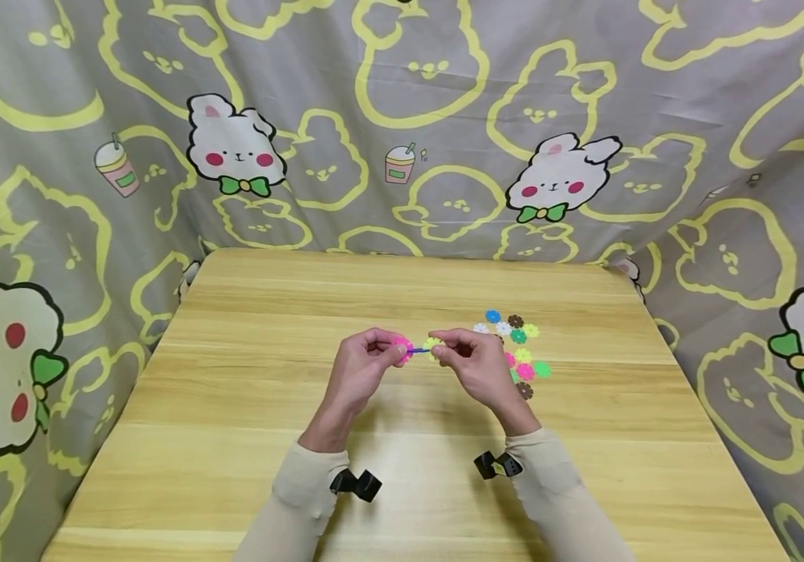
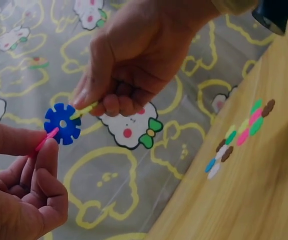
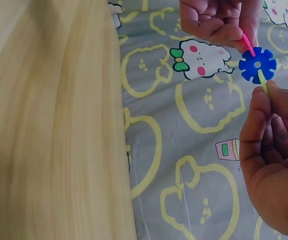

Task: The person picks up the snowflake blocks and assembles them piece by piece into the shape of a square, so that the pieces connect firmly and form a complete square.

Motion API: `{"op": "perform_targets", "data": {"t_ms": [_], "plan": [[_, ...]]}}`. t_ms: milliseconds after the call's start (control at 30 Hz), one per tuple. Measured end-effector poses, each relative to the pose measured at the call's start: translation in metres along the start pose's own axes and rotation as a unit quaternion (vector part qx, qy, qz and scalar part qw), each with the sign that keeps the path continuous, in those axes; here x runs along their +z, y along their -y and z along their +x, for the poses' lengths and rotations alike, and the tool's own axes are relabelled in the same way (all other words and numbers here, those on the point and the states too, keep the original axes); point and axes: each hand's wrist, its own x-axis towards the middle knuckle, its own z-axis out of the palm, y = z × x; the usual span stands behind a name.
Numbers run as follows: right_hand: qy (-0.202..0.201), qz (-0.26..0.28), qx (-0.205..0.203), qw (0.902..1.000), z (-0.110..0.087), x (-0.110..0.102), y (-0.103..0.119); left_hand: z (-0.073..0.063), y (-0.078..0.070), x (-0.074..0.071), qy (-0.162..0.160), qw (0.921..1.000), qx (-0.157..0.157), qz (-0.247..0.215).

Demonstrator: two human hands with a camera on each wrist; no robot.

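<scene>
My left hand (image 1: 363, 365) pinches a pink notched disc (image 1: 401, 349) between thumb and forefinger. With thumb and fingertips, my right hand (image 1: 481, 367) grips a yellow notched disc (image 1: 432, 344). Between the two is a blue notched disc (image 2: 69, 132) with a hole in its middle. The pink and yellow discs are slotted into opposite sides of its rim, seen edge-on in both wrist views. All three discs are held up above the table (image 1: 247, 406), near its middle. The fingers cover part of the pink and yellow discs.
Loose notched discs in several colours lie right of the right hand, among them a blue disc (image 1: 492, 316), a brown disc (image 1: 524, 390) and a green disc (image 1: 542, 369). The right hand hides some. A patterned grey curtain (image 1: 332, 70) surrounds the table's back and sides.
</scene>
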Motion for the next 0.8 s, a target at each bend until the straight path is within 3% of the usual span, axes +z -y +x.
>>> {"op": "perform_targets", "data": {"t_ms": [367, 633, 800], "plan": [[0.011, 0.01, 0.009, 0.9998, 0.0014, 0.0031, -0.0014, 0.0017, -0.0006, -0.0045, 0.01, 0.9997, -0.019, -0.014], [0.021, 0.041, 0.024, 0.9987, 0.0008, 0.0016, 0.0027, 0.0053, -0.0011, -0.0053, 0.002, 0.9967, 0.0, 0.081], [0.02, 0.051, 0.032, 0.998, 0.0013, 0.0047, -0.0011, 0.0071, -0.006, -0.0015, 0.037, 0.9919, 0.011, 0.121]]}}
